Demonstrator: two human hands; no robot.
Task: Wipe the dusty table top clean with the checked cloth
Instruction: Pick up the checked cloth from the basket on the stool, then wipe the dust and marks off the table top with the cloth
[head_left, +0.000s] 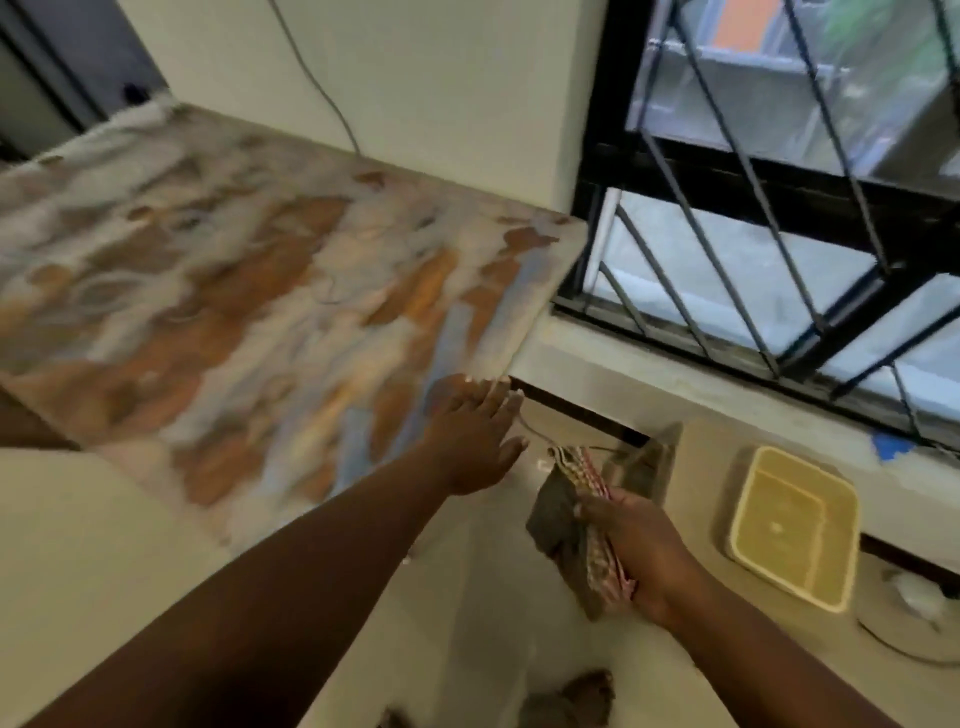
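The table top (218, 291) is a slab patterned in brown, white and blue, filling the upper left of the head view; the picture is blurred. My left hand (470, 436) reaches over the table's near right corner, fingers spread and flat, holding nothing. My right hand (636, 556) is lower right, off the table, closed around the bunched checked cloth (576, 514), which is grey with a red and white checked side. The cloth hangs above the pale floor, apart from the table.
A window with black diagonal bars (753, 218) stands right of the table above a concrete sill (649, 384). A cream square lid or tray (792, 525) lies on a ledge at right. A grey cable (322, 88) runs down the wall. Dark scraps (582, 696) lie on the floor.
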